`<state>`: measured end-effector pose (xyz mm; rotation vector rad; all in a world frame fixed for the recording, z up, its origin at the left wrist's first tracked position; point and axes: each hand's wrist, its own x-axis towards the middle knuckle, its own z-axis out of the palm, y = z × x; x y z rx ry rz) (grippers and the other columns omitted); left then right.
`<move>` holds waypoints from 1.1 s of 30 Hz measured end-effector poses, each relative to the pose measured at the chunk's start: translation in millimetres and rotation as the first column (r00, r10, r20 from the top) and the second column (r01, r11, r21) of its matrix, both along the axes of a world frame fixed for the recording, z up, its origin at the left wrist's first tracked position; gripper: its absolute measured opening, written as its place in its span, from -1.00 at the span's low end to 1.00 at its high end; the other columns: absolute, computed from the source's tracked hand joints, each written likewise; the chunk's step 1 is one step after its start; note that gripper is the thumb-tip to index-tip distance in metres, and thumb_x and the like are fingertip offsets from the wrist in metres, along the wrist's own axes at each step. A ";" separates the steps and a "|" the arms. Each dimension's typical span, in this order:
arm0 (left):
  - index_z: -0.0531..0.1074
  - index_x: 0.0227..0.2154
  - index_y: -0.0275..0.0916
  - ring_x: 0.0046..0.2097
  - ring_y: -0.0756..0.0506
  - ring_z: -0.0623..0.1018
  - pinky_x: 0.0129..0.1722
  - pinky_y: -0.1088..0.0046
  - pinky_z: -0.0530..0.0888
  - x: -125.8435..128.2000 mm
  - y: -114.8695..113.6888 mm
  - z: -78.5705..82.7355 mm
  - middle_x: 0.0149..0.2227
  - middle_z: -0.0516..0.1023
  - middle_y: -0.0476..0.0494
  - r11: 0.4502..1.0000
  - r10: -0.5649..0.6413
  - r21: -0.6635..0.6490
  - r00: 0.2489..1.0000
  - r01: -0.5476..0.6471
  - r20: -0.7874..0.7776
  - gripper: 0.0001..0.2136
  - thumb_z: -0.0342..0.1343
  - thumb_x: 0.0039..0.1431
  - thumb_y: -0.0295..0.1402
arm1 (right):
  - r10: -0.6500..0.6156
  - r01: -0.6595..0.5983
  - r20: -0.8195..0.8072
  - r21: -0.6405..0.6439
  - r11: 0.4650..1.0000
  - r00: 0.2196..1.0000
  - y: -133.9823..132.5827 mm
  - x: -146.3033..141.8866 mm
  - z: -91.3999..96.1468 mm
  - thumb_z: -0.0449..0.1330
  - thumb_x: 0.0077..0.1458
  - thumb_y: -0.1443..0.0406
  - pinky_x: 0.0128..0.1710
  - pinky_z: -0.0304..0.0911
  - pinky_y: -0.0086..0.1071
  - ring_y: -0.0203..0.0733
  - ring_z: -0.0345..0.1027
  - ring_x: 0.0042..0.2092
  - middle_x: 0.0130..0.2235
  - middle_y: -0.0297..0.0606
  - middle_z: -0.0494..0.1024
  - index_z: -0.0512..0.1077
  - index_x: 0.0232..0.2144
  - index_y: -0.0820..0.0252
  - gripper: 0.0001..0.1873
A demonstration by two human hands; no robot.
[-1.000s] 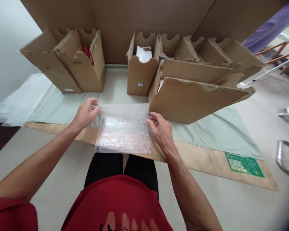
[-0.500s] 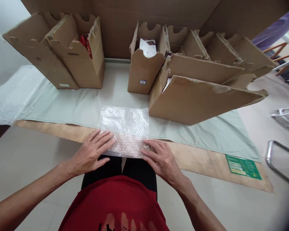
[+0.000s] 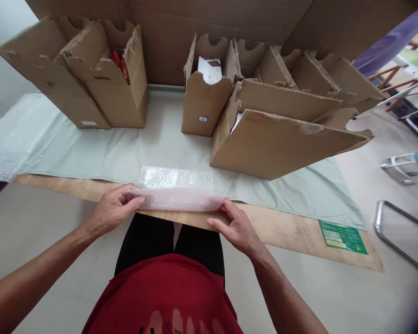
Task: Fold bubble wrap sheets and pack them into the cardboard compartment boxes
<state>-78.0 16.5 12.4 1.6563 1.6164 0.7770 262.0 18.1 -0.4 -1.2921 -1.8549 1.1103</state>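
A sheet of clear bubble wrap (image 3: 176, 199) lies at the near edge of the cloth-covered table, its near part raised and folded over toward the far part, which lies flat. My left hand (image 3: 116, 206) pinches the left end of the fold, thumb on the near side and fingers behind. At the right end, my right hand (image 3: 235, 225) has its fingers tucked into the fold, partly seen through the plastic, while its thumb stands apart below the edge. Whether anything is inside the wrap, I cannot tell.
Open cardboard bins (image 3: 128, 93) stand at the back left, one with red items inside. More cardboard bins (image 3: 198, 109) stand centre and right, one holding white cards. Stacked bubble wrap (image 3: 17, 134) lies far left. A metal frame (image 3: 381, 218) stands at the right.
The near part of the bubble wrap has been lifted and folded away from me. My left hand has gone from lying flat to pinching its left end; my right fingers have moved into the fold.
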 end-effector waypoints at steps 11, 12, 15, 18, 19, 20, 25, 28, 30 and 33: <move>0.49 -0.40 -0.16 -0.45 -0.04 0.46 -0.38 0.43 0.33 17.2 38.4 11.0 -0.50 0.52 0.02 1.000 0.015 -0.011 0.940 -0.020 -0.342 -0.75 0.06 0.22 -0.11 | -0.338 0.335 0.019 0.087 0.938 0.941 13.9 -25.0 -17.5 0.17 0.22 0.21 -0.36 0.35 -0.39 -0.28 0.41 -0.44 -0.38 -0.33 0.54 0.46 -0.09 0.17 -0.75; 0.47 -0.41 -0.17 -0.45 -0.05 0.46 -0.38 0.42 0.32 19.2 41.9 11.8 -0.51 0.51 0.01 1.000 0.008 -0.010 0.919 -0.013 -0.394 -0.75 0.05 0.22 -0.13 | -0.356 0.349 0.046 0.111 0.930 0.934 13.5 -26.8 -17.8 0.16 0.22 0.21 -0.35 0.36 -0.38 -0.27 0.42 -0.44 -0.37 -0.32 0.56 0.46 -0.07 0.18 -0.73; 0.46 -0.40 -0.18 -0.41 -0.09 0.51 -0.36 0.40 0.31 25.4 51.0 12.0 -0.47 0.55 -0.04 1.000 -0.012 -0.031 0.839 -0.005 -0.544 -0.76 0.04 0.25 -0.16 | -0.394 0.370 0.130 0.176 0.912 0.910 13.5 -32.0 -18.5 0.12 0.23 0.23 -0.34 0.36 -0.37 -0.25 0.44 -0.44 -0.38 -0.32 0.57 0.44 0.02 0.20 -0.66; 0.50 -0.30 -0.19 -0.33 -0.16 0.59 -0.36 0.38 0.32 31.2 56.8 8.4 -0.38 0.63 -0.11 0.998 -0.045 -0.053 0.749 0.014 -0.661 -0.75 0.00 0.32 -0.17 | -0.429 0.382 0.208 0.231 0.895 0.879 15.8 -36.0 -19.0 0.08 0.24 0.22 -0.34 0.35 -0.35 -0.22 0.47 -0.43 -0.37 -0.30 0.59 0.41 0.08 0.22 -0.60; 0.51 -0.27 -0.20 -0.30 -0.19 0.61 -0.36 0.37 0.32 32.6 58.1 6.7 -0.35 0.65 -0.13 0.998 -0.056 -0.056 0.718 0.024 -0.694 -0.74 -0.01 0.34 -0.18 | -0.439 0.385 0.231 0.244 0.890 0.869 16.7 -36.9 -19.2 0.07 0.25 0.21 -0.34 0.34 -0.34 -0.20 0.48 -0.42 -0.36 -0.29 0.60 0.41 0.09 0.22 -0.59; 0.52 -0.25 -0.20 -0.28 -0.21 0.63 -0.37 0.36 0.32 33.4 59.0 4.7 -0.33 0.66 -0.15 0.998 -0.065 -0.058 0.689 0.034 -0.722 -0.73 -0.02 0.36 -0.18 | -0.447 0.386 0.253 0.255 0.886 0.858 17.5 -37.7 -19.3 0.05 0.26 0.19 -0.35 0.34 -0.34 -0.18 0.48 -0.41 -0.35 -0.27 0.61 0.41 0.10 0.22 -0.58; 0.54 -0.09 -0.27 -0.29 -0.28 0.65 -0.39 0.31 0.39 27.8 58.3 -3.7 -0.37 0.65 -0.19 0.999 0.004 0.032 0.642 0.032 -0.767 -0.68 0.03 0.38 -0.14 | -0.474 0.375 0.367 0.309 0.874 0.800 18.5 -41.3 -20.3 -0.03 0.30 0.17 -0.40 0.29 -0.33 -0.14 0.48 -0.43 -0.34 -0.22 0.61 0.40 0.13 0.25 -0.53; 0.43 0.13 -0.33 -0.18 -0.29 0.66 -0.22 0.22 0.52 27.2 49.2 -5.3 -0.17 0.66 -0.30 0.927 0.199 0.366 0.717 0.085 -0.668 -0.59 0.08 0.36 -0.16 | -0.482 0.357 0.415 0.344 0.868 0.772 17.8 -44.2 -21.0 -0.04 0.31 0.18 -0.40 0.28 -0.33 -0.11 0.50 -0.39 -0.32 -0.21 0.62 0.39 0.17 0.25 -0.51; 0.39 0.19 -0.32 0.07 -0.34 0.60 0.03 0.11 0.51 35.1 39.4 -5.6 0.06 0.60 -0.43 0.808 0.200 0.547 0.771 0.219 -0.605 -0.59 0.09 0.37 -0.26 | -0.479 0.340 0.434 0.360 0.869 0.763 18.1 -45.9 -22.1 -0.04 0.31 0.19 -0.41 0.28 -0.33 -0.10 0.51 -0.38 -0.32 -0.21 0.62 0.39 0.18 0.25 -0.51; 0.35 0.27 -0.19 0.39 -0.36 0.32 0.36 -0.08 0.22 55.8 25.5 -9.3 0.33 0.40 -0.37 0.716 -0.091 0.479 0.749 0.507 -0.657 -0.57 0.10 0.38 -0.30 | -0.482 0.330 0.441 0.377 0.865 0.757 18.9 -45.4 -25.0 -0.02 0.31 0.20 -0.39 0.31 -0.31 -0.08 0.53 -0.36 -0.31 -0.20 0.63 0.38 0.18 0.25 -0.52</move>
